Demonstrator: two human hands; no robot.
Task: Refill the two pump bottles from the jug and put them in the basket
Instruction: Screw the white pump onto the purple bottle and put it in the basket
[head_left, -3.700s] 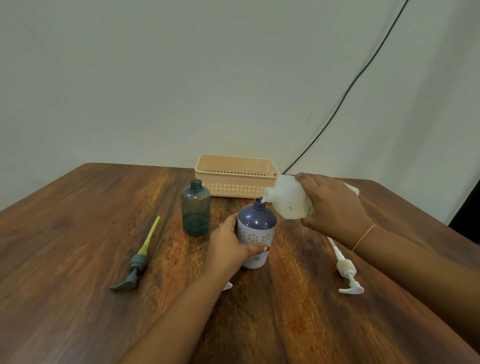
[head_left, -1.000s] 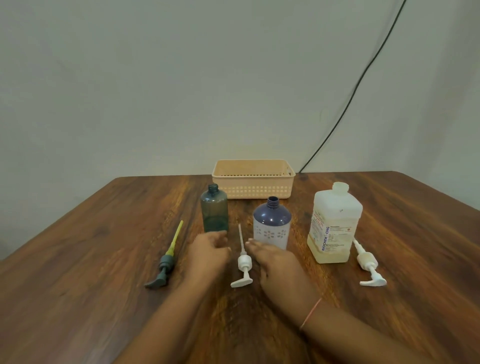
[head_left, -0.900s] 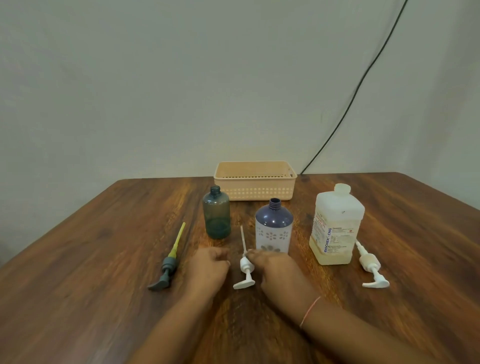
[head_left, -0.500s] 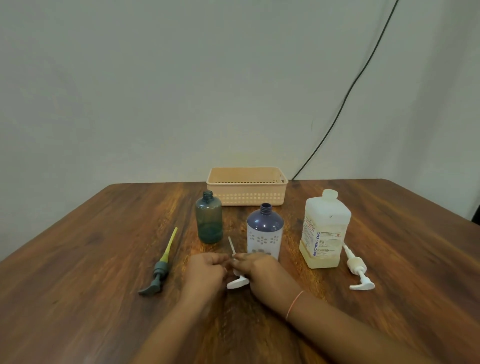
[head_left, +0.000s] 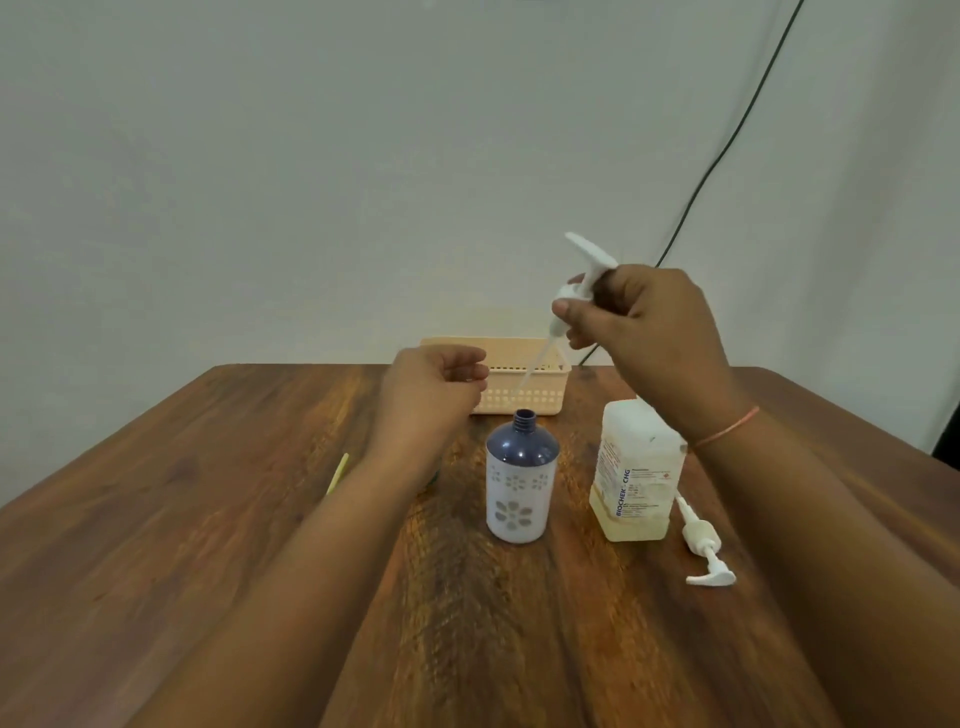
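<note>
The purple-and-white bottle (head_left: 521, 488) stands uncapped at the table's middle. My right hand (head_left: 649, 322) grips a white pump head (head_left: 576, 280) in the air above it, with the dip tube slanting down toward the bottle's neck. My left hand (head_left: 431, 389) hovers just left of the neck, fingers loosely curled and holding nothing. The jug (head_left: 636, 483) stands upright to the right of the bottle, partly behind my right wrist. The peach basket (head_left: 540, 405) sits at the far edge. My left forearm hides the teal bottle.
A second white pump (head_left: 701, 545) lies on the wooden table (head_left: 208, 467) right of the jug. Left of my left arm, the yellow tube (head_left: 337, 473) of the grey pump shows. A black cable runs down the wall behind the basket.
My right hand has picked the white pump up from the table and raised it over the purple bottle. My left hand has let go and lifted beside the bottle's neck.
</note>
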